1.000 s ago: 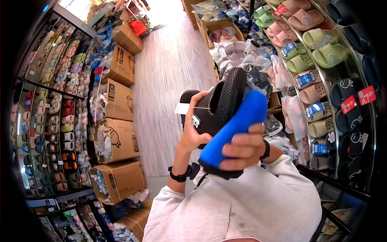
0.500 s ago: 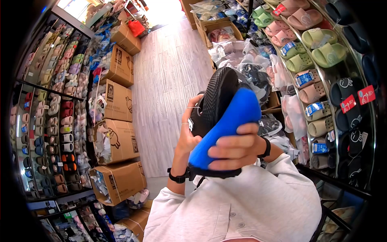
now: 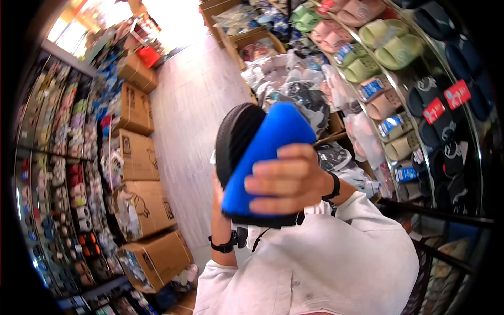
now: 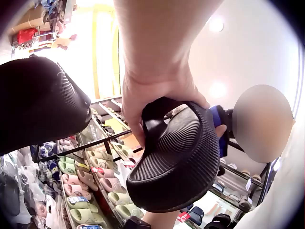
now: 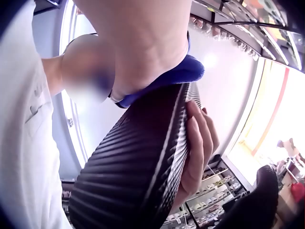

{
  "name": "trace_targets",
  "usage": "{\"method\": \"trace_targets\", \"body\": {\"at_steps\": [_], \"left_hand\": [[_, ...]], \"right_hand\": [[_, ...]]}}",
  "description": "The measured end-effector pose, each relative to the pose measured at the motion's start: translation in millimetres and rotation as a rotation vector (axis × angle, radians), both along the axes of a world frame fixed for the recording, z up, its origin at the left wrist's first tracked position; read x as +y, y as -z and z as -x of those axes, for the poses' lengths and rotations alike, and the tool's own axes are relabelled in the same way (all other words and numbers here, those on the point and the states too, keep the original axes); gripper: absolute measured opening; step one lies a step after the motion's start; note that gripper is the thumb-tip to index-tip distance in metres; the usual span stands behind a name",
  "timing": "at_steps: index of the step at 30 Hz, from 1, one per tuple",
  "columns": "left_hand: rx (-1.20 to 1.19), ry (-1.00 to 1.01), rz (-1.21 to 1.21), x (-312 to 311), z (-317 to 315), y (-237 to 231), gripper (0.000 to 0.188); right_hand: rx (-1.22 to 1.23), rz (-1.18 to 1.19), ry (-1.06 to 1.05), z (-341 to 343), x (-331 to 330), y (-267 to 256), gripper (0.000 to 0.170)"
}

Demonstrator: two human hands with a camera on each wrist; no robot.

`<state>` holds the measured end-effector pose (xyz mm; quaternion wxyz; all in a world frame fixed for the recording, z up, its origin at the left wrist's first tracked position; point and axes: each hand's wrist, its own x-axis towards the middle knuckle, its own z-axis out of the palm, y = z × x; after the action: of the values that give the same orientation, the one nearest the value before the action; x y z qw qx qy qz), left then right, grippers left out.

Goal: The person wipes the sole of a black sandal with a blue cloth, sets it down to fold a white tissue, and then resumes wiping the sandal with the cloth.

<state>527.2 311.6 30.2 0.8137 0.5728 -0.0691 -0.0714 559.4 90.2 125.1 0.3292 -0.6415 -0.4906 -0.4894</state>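
A black slip-on shoe with a ribbed surface [image 3: 229, 144] is held up above the pale plank floor [image 3: 191, 105], its edge gripped by the left hand [image 4: 159, 90]. A bright blue, soft-looking long piece with a black edge [image 3: 281, 131] is clasped in the right hand [image 3: 286, 178], fingers wrapped over it, and is held against the shoe. In the head view, much of the shoe and left hand is hidden by it. A second black shoe [image 4: 35, 105] is seen near the left hand. The floor is flanked by brown cardboard boxes [image 3: 147, 207], plastic-bagged goods [image 3: 270, 71] and a rack of pastel slippers [image 3: 399, 50].
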Motion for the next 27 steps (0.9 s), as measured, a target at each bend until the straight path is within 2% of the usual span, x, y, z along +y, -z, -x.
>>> {"method": "trace_targets", "body": {"at_steps": [1, 3, 4, 5, 7, 8, 11, 14, 15, 17, 18, 19, 21, 23, 25, 27], "left_hand": [[0.001, 0.014, 0.002, -1, -2, 4, 0.135], [-0.011, 0.049, 0.007, -5, -9, 8, 0.136], [-0.013, 0.067, 0.010, -7, -13, 10, 0.137], [-0.011, 0.086, 0.015, -9, -16, 12, 0.137], [0.009, 0.135, 0.005, -10, -24, 12, 0.137], [0.022, 0.173, 0.002, -9, -27, 12, 0.137], [0.052, 0.295, -0.006, -9, -41, 15, 0.137], [0.011, 0.411, -0.023, -14, -64, 23, 0.137], [-0.025, 0.447, -0.032, -16, -72, 27, 0.137], [-0.079, 0.488, -0.019, -30, -85, 10, 0.138], [-0.045, 0.444, 0.040, -44, -88, -10, 0.136], [-0.045, 0.463, 0.042, -48, -97, -10, 0.136], [-0.042, 0.360, -0.133, -52, -114, -9, 0.133], [0.005, 0.430, -0.120, -55, -131, -9, 0.132], [0.115, 0.533, -0.107, -55, -145, -11, 0.132], [0.164, 0.605, -0.093, -57, -173, -9, 0.132]], "right_hand": [[0.051, -0.036, 0.047, -8, -6, -2, 0.028], [0.270, -0.262, 0.140, -8, -6, -7, 0.036], [0.266, -0.284, 0.169, -10, -7, -2, 0.045], [0.338, -0.248, 0.146, 0, -6, -1, 0.039], [0.202, -0.058, 0.073, 2, -14, 7, 0.029], [0.089, -0.056, 0.083, 4, -8, 10, 0.025], [-0.050, 0.012, 0.073, 4, -17, 10, 0.024], [0.096, -0.068, 0.319, -12, -39, 7, 0.026], [0.241, -0.352, 0.325, -15, -33, 5, 0.031], [0.289, -0.448, 0.414, -19, -34, 1, 0.037], [0.266, -0.384, 0.451, -16, -31, 6, 0.035], [0.246, -0.319, 0.485, -12, -28, 13, 0.033], [0.097, -0.149, 0.437, -15, -24, 18, 0.027], [0.012, 0.046, 0.443, -17, -20, 13, 0.027], [0.044, 0.072, 0.483, -29, -29, 4, 0.027], [0.115, -0.029, 0.647, -47, -43, 0, 0.030]]}}
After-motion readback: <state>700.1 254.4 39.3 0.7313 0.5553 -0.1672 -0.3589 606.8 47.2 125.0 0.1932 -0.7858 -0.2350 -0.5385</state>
